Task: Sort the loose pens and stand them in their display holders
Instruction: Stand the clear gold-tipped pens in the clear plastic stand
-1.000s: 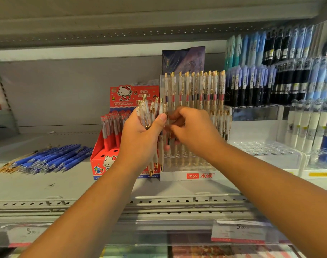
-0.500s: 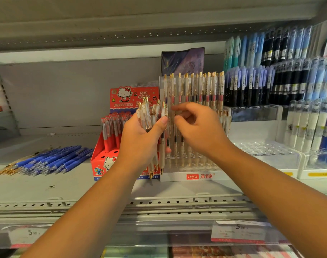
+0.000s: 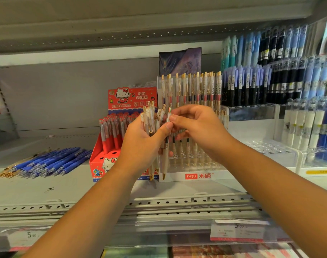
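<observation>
Pens [image 3: 151,119] bunched upright in left hand [image 3: 140,146], fingers curled round barrels, before clear holder [image 3: 194,170] near shelf [image 3: 66,185] front edge. Top end of one pen [image 3: 165,161] pinched by right hand [image 3: 198,131] fingertips. Judged light, stiff, slippery; best gripped mid-barrel.

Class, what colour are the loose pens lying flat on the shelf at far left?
The loose pens are blue, best seen in the head view.
</observation>
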{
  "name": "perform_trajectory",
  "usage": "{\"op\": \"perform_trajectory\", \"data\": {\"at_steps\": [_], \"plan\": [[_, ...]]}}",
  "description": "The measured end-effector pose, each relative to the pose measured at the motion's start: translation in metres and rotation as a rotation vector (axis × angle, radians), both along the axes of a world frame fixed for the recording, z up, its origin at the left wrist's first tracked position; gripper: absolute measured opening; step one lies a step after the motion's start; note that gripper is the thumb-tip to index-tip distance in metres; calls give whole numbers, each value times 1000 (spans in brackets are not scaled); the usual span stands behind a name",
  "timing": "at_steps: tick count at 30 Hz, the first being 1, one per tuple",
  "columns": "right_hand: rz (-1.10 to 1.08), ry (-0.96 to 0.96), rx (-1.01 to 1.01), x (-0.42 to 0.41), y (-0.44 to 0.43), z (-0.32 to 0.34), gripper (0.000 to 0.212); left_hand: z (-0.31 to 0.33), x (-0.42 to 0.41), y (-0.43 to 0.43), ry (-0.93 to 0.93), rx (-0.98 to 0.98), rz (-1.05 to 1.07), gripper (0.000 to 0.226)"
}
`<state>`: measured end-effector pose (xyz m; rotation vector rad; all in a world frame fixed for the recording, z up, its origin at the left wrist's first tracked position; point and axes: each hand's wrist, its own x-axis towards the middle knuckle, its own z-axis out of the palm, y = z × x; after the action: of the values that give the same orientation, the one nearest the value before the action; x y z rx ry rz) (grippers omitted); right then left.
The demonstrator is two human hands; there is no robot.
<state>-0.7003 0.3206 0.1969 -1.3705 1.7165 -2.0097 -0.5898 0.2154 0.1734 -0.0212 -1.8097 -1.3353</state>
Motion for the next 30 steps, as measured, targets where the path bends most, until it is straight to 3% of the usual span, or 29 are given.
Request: {"op": "perform_trajectory", "data": {"at_steps": [5,16,21,30], "plan": [[-17,-60,-55,0,0,2,6,-2,-2,-4,29,2,84,12],[-237,-119,-281,-12,4,8,8,1,-3,-3,37,132,55,7],[-359,3,-280,-17,4,7,10,0,-2,-6,32,105,55,8],[-342,217,-106,-14,-8,-5,14,1,-2,-3,28,99,58,8]]}}
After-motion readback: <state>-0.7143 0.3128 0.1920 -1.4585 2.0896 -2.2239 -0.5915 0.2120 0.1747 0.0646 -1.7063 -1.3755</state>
